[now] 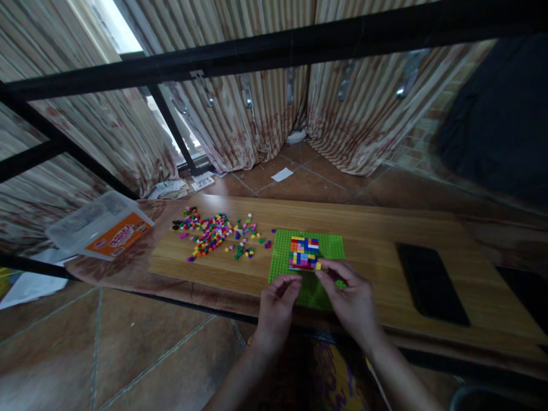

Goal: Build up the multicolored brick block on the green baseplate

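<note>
A green studded baseplate lies on the wooden board in front of me. On it stands a low square block of multicoloured toy bricks. Between the thumb and forefinger of my right hand is a small yellow brick, at the block's near right corner. My left hand is at the baseplate's near left edge, just short of the block, with thumb and fingertips pinched together. Whether anything sits inside that pinch is too small to make out.
Loose coloured bricks are spread over the wooden board to the left. Further left stands a clear plastic box with an orange label. A black phone-like slab lies to the right. A black metal rail crosses above.
</note>
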Available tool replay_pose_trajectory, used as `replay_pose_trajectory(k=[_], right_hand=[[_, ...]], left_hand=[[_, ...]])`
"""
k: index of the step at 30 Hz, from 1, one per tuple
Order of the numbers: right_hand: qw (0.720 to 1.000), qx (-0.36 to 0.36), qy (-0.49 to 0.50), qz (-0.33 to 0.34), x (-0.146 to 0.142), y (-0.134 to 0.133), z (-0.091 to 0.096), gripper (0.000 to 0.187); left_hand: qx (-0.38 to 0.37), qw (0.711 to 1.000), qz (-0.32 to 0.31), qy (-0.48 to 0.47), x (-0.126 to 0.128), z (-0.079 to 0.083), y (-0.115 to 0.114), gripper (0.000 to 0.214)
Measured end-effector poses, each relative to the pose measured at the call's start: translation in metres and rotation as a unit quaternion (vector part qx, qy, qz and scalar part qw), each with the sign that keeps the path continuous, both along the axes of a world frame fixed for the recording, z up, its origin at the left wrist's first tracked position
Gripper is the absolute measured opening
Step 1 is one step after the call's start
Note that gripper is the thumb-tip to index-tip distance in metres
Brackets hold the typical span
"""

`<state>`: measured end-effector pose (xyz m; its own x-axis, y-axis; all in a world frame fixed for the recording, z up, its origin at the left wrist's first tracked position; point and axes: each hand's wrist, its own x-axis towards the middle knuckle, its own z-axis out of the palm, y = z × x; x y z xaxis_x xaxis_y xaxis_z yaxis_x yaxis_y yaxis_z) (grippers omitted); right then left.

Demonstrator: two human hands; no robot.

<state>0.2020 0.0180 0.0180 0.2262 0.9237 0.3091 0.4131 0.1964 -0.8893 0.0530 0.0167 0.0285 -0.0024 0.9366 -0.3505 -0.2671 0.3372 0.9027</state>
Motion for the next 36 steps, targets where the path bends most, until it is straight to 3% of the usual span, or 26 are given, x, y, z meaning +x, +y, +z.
replay_pose_trajectory(k=[5, 13, 25, 36], right_hand=[[0.996, 0.028, -0.083, -0.015, -0.006, 0.004, -0.003, 0.021], [0.967, 0.094, -0.229, -0.057, -0.011, 0.008, -0.014, 0.025], [0.969, 0.124, -0.200, -0.073, -0.008, 0.007, -0.026, 0.029], [0.976, 0.134, -0.157, -0.064, -0.010, 0.005, -0.026, 0.018]], left_hand=[[0.042, 0.998, -0.014, 0.034, -0.003, -0.004, 0.006, 0.016], [0.085, 0.993, -0.021, 0.082, -0.003, -0.010, 0.008, 0.015], [0.122, 0.986, -0.037, 0.107, 0.003, -0.017, 0.008, 0.015], [0.130, 0.980, -0.050, 0.142, 0.001, -0.019, 0.006, 0.016]])
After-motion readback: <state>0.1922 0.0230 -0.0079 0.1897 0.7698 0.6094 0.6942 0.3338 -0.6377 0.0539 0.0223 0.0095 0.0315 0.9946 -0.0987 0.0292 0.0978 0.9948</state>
